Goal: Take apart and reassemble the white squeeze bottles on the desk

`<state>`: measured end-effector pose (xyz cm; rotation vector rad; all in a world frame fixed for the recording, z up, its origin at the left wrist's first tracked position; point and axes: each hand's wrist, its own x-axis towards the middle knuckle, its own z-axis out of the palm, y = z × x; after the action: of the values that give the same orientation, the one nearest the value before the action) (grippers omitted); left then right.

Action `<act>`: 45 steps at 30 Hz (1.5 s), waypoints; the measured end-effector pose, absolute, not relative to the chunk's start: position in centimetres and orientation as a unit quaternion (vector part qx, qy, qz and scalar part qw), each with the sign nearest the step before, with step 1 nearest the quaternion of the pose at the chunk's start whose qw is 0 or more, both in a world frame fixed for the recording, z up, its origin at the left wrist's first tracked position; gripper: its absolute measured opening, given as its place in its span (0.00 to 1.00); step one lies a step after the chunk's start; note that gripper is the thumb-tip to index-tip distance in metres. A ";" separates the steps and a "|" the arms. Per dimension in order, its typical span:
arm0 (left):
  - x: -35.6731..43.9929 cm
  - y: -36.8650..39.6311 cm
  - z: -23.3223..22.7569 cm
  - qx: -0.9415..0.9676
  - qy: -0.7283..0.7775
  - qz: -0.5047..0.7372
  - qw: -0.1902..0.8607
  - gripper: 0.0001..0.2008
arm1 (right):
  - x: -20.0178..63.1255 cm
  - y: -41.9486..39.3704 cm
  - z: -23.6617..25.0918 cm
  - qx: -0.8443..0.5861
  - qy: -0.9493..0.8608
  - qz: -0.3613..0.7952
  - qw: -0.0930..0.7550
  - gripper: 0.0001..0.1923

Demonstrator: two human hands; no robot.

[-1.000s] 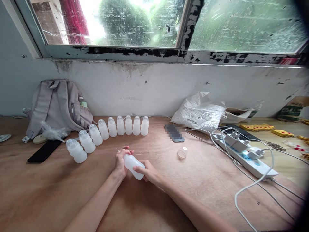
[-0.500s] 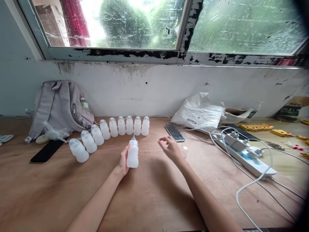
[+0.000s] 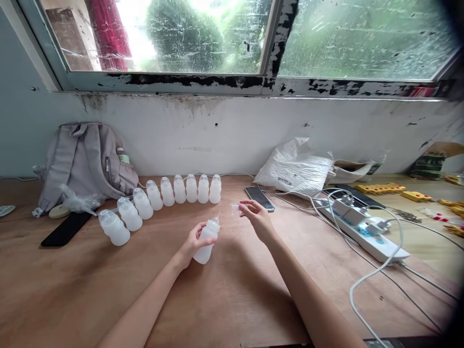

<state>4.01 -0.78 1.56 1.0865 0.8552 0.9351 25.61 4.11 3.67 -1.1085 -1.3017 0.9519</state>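
Spreading across the whole lower view, the wooden table (image 3: 90, 290) carries everything, with a stained white wall and a window behind it at 12 o'clock. At about 10 o'clock a grey backpack (image 3: 85, 159) leans on the wall, a black phone (image 3: 65, 229) lying flat in front of it. At 2 o'clock sits a white plastic bag (image 3: 295, 169), and farther toward 3 o'clock a white power strip (image 3: 366, 232) lies with plugs in it and white cables looping off toward 4 o'clock. A curved row of capped white bottles (image 3: 163, 195) runs from 10 o'clock round toward 12, each one upright and close beside the next. A second phone (image 3: 259, 198) lies near the bag's corner.

Near the middle, the left hand (image 3: 192, 244) is wrapped around a white bottle (image 3: 206, 239), which tilts with its nozzle pointing toward 1 o'clock, its base just above the table or touching it; I cannot tell which. At 1 o'clock from the bottle the right hand (image 3: 255, 217) is raised off the table, pinching a small clear cap (image 3: 236, 208) between thumb and fingertips, the cap just apart from the nozzle.
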 end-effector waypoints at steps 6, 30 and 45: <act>4.4 -0.9 1.0 0.570 0.379 0.382 0.622 0.23 | 23.7 3.0 3.3 -0.431 -0.543 0.448 0.565 0.16; 5.3 -1.3 -0.4 0.570 0.415 0.446 0.552 0.27 | 18.6 0.5 0.4 -0.424 -0.499 0.432 0.620 0.10; 5.7 -0.9 -0.2 0.602 0.443 0.531 0.399 0.20 | 17.4 -0.6 0.7 -0.372 -0.608 0.474 0.517 0.19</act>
<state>5.74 -0.87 -0.23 1.5245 1.1220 1.3440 17.36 -0.64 0.69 -0.8933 -1.4602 1.1376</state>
